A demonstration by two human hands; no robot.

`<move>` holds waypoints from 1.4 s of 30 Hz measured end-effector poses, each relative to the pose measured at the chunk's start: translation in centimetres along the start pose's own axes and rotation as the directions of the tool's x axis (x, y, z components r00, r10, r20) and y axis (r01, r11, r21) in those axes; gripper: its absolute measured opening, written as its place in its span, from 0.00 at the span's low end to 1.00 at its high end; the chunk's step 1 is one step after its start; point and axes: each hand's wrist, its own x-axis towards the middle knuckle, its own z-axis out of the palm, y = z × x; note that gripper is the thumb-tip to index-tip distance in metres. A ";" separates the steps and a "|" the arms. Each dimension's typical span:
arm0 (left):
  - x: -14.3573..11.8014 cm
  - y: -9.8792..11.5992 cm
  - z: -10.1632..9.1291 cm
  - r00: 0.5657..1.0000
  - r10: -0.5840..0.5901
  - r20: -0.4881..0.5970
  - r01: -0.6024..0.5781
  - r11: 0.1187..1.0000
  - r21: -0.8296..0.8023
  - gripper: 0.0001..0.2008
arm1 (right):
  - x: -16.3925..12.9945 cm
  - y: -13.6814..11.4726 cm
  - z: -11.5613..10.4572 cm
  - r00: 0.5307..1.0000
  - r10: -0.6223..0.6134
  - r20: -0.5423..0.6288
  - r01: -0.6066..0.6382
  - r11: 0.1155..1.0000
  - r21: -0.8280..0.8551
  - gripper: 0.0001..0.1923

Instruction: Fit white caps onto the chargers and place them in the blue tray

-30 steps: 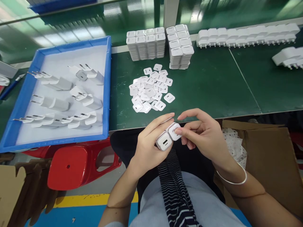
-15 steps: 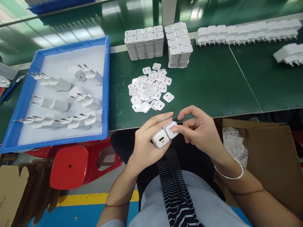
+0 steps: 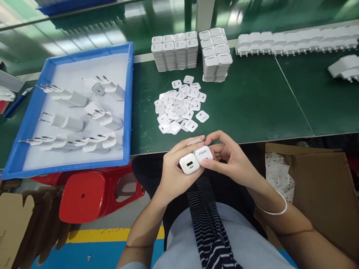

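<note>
Left hand (image 3: 175, 162) clamps two white chargers (image 3: 189, 163) side by side, end faces up, near the front edge of the green surface (image 3: 252, 104). Same hand also has a thin cap (image 3: 195, 141). Right hand (image 3: 234, 160): thumb touches the lettered charger (image 3: 203, 153); whether it grips, cannot tell. Loose caps (image 3: 179, 109) heaped beyond; blue tray (image 3: 128, 112) at left.

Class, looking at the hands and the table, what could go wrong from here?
The left hand holds two white chargers and a thin cover, so the cover might slip out.
The chargers seem past the near edge of the table; one dropped could reach the floor.
The layered stacks could topple if bumped.
</note>
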 end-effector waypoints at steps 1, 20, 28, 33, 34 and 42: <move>-0.1 0.0 -0.1 1.000 -0.007 0.011 0.008 1.000 -0.024 0.23 | 0.1 0.2 -0.3 1.000 -0.017 0.017 0.016 1.000 0.019 0.16; -0.4 -1.7 -1.0 0.775 -0.482 0.409 0.608 0.391 -0.691 0.23 | 1.2 0.7 -0.9 0.982 -0.109 -0.156 0.106 0.994 -0.032 0.06; -0.4 -1.2 -0.7 0.863 -0.416 0.288 0.497 0.596 -0.630 0.24 | 0.0 0.5 0.3 0.895 -0.361 -0.262 0.242 0.886 -0.396 0.04; -0.5 -1.5 -0.6 0.902 -0.333 0.275 0.431 0.682 -0.590 0.25 | 0.6 0.6 0.2 0.916 -0.303 -0.264 0.203 0.916 -0.346 0.03; -0.5 -1.5 -0.6 0.911 -0.317 0.262 0.411 0.701 -0.583 0.25 | 0.7 0.6 0.1 0.914 -0.297 -0.277 0.204 0.926 -0.318 0.03; -0.8 -1.0 -0.3 0.994 -0.111 0.002 0.109 0.969 -0.220 0.25 | -0.9 -1.8 -0.7 0.869 -0.314 -0.384 0.217 0.937 -0.274 0.05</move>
